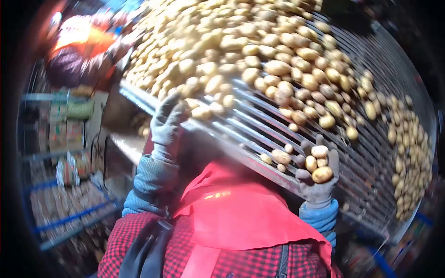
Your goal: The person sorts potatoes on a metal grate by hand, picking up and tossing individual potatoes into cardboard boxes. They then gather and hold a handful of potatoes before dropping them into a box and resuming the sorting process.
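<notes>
My right hand (321, 178), in a grey work glove with dark fingertips, is cupped palm up with its fingers curled around several small potatoes (321, 174). It is over the near edge of a slatted metal sorting table (259, 111). At the table's left front edge is my left hand (168, 124), gloved the same way. Its fingers stretch up and apart beside the pile of potatoes (278, 68), with no potato visible in it. Between my hands, a few loose potatoes (280, 156) rest on the slats near the rim.
A heap of potatoes covers the far side of the table, and more potatoes (410, 153) line its right end. At the upper left stands a person in an orange vest (83, 39). Stacked sacks (79, 110) and a blue-framed rack (69, 217) are at left.
</notes>
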The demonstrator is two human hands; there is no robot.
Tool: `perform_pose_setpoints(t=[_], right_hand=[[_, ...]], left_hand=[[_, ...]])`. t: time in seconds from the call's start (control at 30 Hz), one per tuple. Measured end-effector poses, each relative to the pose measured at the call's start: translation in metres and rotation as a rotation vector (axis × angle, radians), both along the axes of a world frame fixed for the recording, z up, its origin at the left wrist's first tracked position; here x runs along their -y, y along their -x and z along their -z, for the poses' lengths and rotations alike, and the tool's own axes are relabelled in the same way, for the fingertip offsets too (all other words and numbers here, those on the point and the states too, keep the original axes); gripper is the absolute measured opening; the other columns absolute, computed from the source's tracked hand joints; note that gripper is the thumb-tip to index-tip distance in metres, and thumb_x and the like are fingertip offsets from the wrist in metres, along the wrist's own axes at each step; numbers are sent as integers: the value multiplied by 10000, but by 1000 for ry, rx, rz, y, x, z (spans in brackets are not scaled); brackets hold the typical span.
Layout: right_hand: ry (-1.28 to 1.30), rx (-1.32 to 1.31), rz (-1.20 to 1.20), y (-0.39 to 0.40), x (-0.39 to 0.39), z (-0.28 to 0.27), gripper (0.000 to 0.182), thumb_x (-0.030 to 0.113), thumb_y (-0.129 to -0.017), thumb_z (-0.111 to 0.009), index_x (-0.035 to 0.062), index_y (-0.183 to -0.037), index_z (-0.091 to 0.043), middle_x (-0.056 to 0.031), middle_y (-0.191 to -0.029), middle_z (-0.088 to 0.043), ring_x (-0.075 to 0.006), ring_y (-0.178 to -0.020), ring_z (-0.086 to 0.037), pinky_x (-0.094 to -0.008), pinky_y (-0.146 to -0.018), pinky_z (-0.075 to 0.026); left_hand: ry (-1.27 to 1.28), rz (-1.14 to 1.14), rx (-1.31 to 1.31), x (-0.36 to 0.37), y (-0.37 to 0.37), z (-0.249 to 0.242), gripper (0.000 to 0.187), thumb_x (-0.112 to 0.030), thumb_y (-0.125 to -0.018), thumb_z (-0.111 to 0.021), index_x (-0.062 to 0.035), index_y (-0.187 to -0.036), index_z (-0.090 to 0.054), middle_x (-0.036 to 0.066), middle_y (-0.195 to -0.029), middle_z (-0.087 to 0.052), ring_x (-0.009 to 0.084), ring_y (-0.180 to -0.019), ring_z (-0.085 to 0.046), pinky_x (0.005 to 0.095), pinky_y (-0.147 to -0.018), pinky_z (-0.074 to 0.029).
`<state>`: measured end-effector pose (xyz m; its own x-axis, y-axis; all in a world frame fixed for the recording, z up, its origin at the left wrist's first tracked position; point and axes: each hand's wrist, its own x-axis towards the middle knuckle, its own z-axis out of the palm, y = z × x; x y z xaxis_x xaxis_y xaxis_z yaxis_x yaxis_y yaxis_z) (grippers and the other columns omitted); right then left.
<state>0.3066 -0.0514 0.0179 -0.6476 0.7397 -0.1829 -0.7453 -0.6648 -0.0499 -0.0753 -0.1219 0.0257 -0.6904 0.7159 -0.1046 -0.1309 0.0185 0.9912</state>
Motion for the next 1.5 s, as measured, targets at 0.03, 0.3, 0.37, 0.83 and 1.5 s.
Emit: perform_pose_setpoints(t=[0.03, 0.3, 0.37, 0.83, 1.5], right_hand=[[-30, 46, -29, 5, -4, 4, 587, 560, -1065, -333, 192, -1500, -470, -196, -1405, -579, -444, -1268, -546, -622, -947, -528], [-57, 35, -418, 69, -43, 15, 598, 530, -1074, -350, 149, -1527, -432, -253, -1462, -508, -456, -1176, -603, -535, -862, -596], [-24, 108, -493, 87, -48, 13, 585, 521, -1076, -345, 141, -1508, -452, -262, -1433, -532, -451, -1148, -623, -515, -801, -614], [49, 182, -317, 107, -72, -14, 619, 549, -1045, -431, 125, -1496, -453, -255, -1451, -518, -484, -1205, -600, -448, -699, -634], [-47, 436, 1156, -203, 128, -26, 503, 467, -1040, -471, 185, -1453, -524, -114, -1450, -551, -264, -1192, -574, -354, -756, -572]], left_hand=[[-45, -73, -61, 23, 23, 8, 358, -99, -988, -659, -46, -1340, -621, 42, -1087, -714, 130, -889, -678, 296, -776, -586], [276, -1102, -221, 303, 125, 70, 373, -75, -965, -692, -64, -1327, -605, 20, -1004, -679, 88, -721, -619, 230, -626, -522], [414, -1271, -180, 363, 106, 79, 382, -47, -961, -674, -56, -1336, -600, 29, -1010, -682, 92, -707, -615, 218, -614, -512], [905, -694, -1029, 335, 125, 117, 514, -107, -956, -644, -13, -1444, -510, 171, -1384, -549, 273, -1284, -536, 389, -1057, -465], [-1064, 1528, -1472, -172, -326, 24, 588, -224, -816, -624, -129, -1389, -529, 131, -1311, -574, 334, -1137, -568, 466, -948, -467]])
